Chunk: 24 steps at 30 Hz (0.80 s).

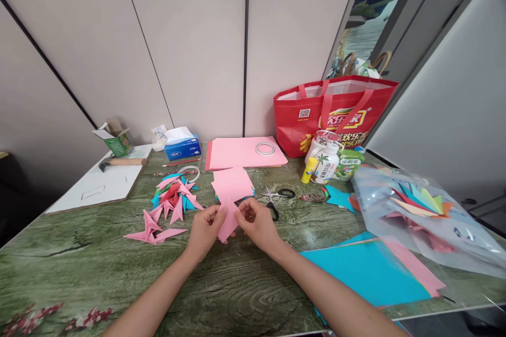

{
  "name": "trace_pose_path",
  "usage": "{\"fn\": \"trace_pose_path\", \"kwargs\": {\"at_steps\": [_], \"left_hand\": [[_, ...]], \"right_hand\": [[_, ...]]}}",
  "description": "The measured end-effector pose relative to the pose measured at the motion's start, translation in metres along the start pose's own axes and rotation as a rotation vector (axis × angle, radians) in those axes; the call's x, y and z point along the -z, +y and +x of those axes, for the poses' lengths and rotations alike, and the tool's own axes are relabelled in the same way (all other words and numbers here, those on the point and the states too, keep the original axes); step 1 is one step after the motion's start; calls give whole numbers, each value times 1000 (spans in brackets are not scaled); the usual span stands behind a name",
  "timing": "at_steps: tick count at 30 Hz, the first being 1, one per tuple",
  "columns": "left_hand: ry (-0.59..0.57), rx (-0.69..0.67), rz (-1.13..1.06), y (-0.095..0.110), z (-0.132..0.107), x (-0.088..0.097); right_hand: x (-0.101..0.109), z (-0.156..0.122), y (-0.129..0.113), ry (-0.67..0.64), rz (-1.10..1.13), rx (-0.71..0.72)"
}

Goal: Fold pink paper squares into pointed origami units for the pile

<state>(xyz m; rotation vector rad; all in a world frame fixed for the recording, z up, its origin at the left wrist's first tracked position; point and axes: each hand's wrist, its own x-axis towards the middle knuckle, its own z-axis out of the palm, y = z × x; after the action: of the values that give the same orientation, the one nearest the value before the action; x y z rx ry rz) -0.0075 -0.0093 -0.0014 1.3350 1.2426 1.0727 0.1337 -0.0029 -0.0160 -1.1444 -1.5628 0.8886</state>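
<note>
Left hand (206, 225) and right hand (258, 222) are pinching a pink paper (228, 224) between them. Beyond the right hand, rightward, a red bag (310, 124) is showing "欢乐家"; a green carton (348, 165) is reading "优酸乳".

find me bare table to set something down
Bare tabletop: front left, beside the left forearm, nearer than the pink folded shapes; also between that forearm and the right forearm. Crowded: beyond the left hand, right hand and their pink paper, with pink squares and scissors; at right, with blue sheets and a plastic bag.
</note>
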Motion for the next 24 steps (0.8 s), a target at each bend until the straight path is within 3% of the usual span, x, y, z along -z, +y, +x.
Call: {"fn": "trace_pose_path", "kwargs": {"at_steps": [4,9,15,24], "left_hand": [[13,20,72,4,-4,-2],[36,-52,149,5,-5,-3],[50,-73,157,5,-2,3],[-137,-97,147,5,-2,4]], "right_hand": [[-3,-1,-3,-11,-5,49],[-7,-1,0,-13,64,56],[-4,3,-3,-250,515,-177],[4,3,-7,-269,539,-123]]}}
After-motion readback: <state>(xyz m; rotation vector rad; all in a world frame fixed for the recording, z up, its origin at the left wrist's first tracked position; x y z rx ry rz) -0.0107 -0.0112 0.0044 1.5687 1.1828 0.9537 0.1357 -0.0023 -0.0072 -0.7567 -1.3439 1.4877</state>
